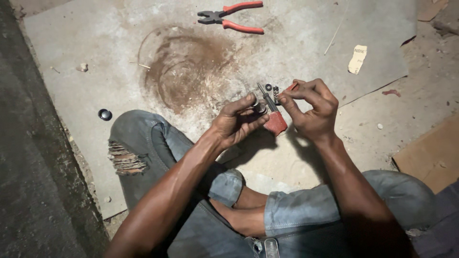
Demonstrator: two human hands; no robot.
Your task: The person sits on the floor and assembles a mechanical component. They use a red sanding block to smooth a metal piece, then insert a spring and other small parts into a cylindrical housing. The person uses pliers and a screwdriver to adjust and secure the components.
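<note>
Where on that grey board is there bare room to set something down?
Bare patches: the grey board left of the pliers, and between the pliers and the paper scrap. Crowded: around both hands, left hand and right hand, with small parts.

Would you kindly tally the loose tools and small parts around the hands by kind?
Pliers with red handles: 1
Red-handled screwdriver, at the left hand and right hand: 1
Small metal cylinder in the left hand: 1
Small spring and ring on the sheet: 2
Dark round cap: 1
Paper scrap: 1
Total: 7
</note>
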